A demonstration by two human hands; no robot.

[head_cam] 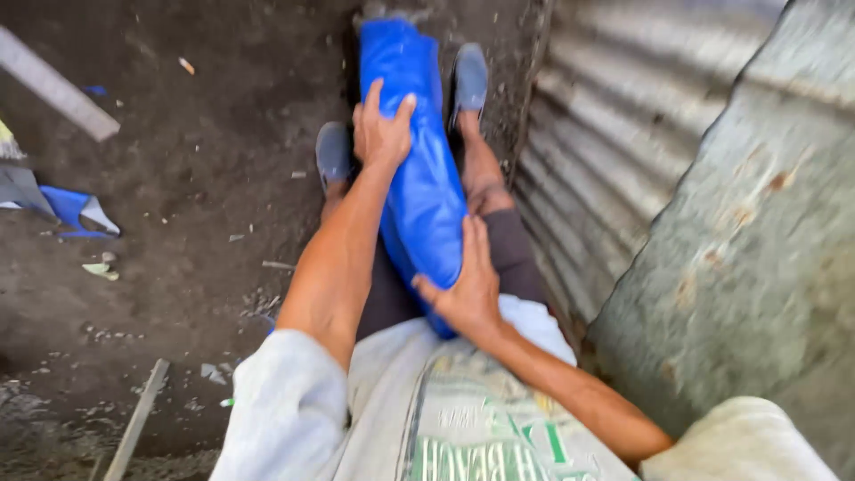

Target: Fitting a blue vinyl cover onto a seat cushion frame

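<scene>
Dirt floor [178,178], corrugated metal wall [606,134]

dirt floor [196,160] | blue scrap [76,209], wooden stick [134,428], scattered debris [102,267]
</scene>
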